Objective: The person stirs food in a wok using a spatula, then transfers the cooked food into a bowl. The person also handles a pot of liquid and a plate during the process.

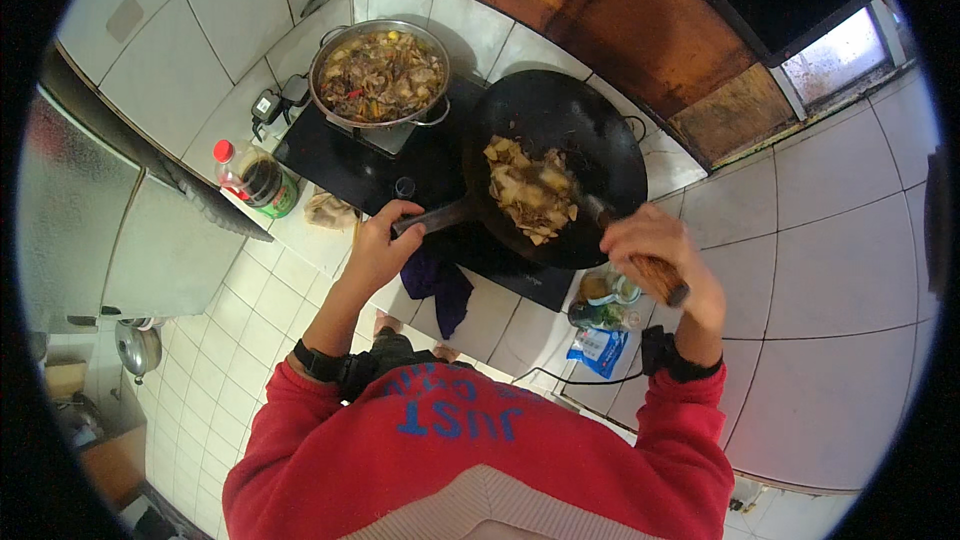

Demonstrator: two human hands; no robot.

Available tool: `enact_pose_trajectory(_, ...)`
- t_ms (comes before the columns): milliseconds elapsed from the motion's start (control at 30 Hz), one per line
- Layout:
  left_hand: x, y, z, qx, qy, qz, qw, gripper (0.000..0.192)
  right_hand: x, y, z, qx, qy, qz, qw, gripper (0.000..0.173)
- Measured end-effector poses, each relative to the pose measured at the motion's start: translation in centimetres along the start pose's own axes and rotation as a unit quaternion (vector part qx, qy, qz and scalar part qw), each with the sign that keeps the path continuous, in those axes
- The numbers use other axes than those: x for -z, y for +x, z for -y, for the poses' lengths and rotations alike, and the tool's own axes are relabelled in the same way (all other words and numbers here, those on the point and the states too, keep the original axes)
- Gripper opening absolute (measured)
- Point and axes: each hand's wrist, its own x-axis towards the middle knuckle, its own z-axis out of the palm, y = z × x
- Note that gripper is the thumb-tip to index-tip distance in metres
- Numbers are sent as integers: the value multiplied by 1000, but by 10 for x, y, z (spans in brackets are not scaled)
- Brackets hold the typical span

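Observation:
A black wok [592, 120] sits on the dark cooktop [315, 142], holding a heap of pale sliced food [529, 187]. My left hand [382, 244] grips the wok's long handle [442, 217]. With its fingers wrapped around the wooden handle [660, 277] of a spatula, my right hand [652, 244] is over the wok's right rim. The spatula's metal end [595, 208] reaches into the wok beside the food and looks blurred. Behind and to the left, a two-handled steel pot [337, 116] is filled with a cooked dish [382, 75].
Left of the cooktop stand a red-capped plastic bottle [262, 180] of dark liquid and a beige cloth [328, 210]. A purple cloth [442, 289] hangs over the counter's front edge. Jars [600, 296] and a blue packet [598, 351] are close to my right forearm.

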Motion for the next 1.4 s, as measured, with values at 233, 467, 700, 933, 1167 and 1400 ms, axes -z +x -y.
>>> enact_pose_trajectory(233, 5, -5, -31, -56, 86, -83, 991, 40, -60, 7, -16, -79, -17, -188, 979, 13)
enact_pose_trajectory(467, -91, -8, -69, 49, -508, 199, 837, 80, -36, -48, 26, -42, -240, -343, 907, 21)
enact_pose_trajectory(700, -217, 60, -98, 303, -717, 255, 574, 115, -84, -40, 32, -21, -156, -311, 937, 23)
enact_pose_trajectory(933, -208, 59, -88, 314, -680, 275, 602, 107, -88, -62, 21, -29, -180, -307, 934, 24)
enact_pose_trajectory(1167, -173, 2, -46, 233, -377, 462, 768, 66, -56, -74, -31, -307, 72, -521, 793, 5)
enact_pose_trajectory(1400, -49, -16, 37, 272, -355, 177, 877, 55, -50, -29, -95, -329, 277, -565, 704, 5)
